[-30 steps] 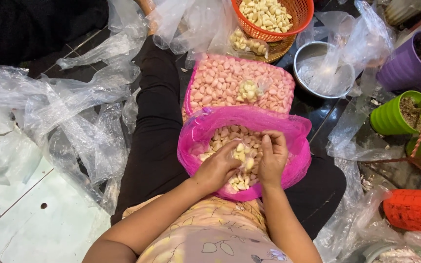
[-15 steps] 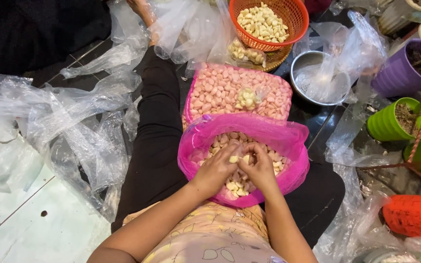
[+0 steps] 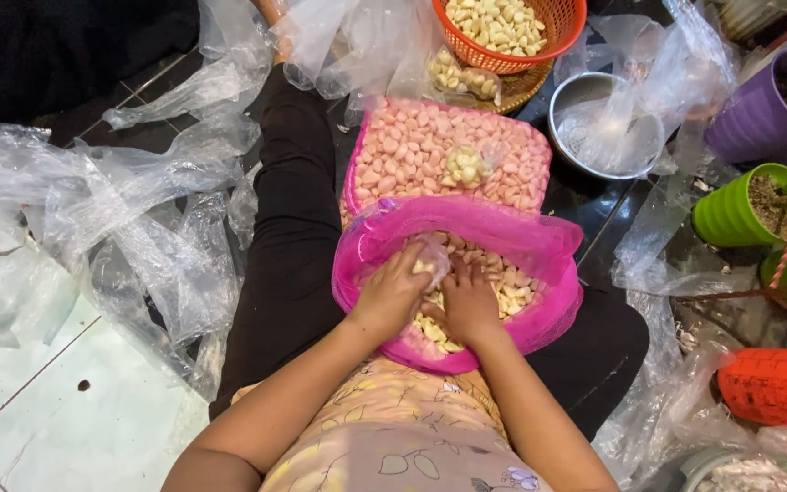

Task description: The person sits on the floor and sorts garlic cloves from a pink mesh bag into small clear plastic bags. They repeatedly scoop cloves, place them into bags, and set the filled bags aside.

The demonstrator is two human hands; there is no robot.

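Floor-level lap: garlic cloves [image 3: 512,282] seemingly under hands [image 3: 430,296]

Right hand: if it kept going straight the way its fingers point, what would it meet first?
The right hand points away from the body, over the garlic cloves in the pink bag. It would likely meet those cloves first, then the bag's far rim; depth is hard to judge.

Bare arms – yellow floral top, blk trousers [image 3: 293,237].
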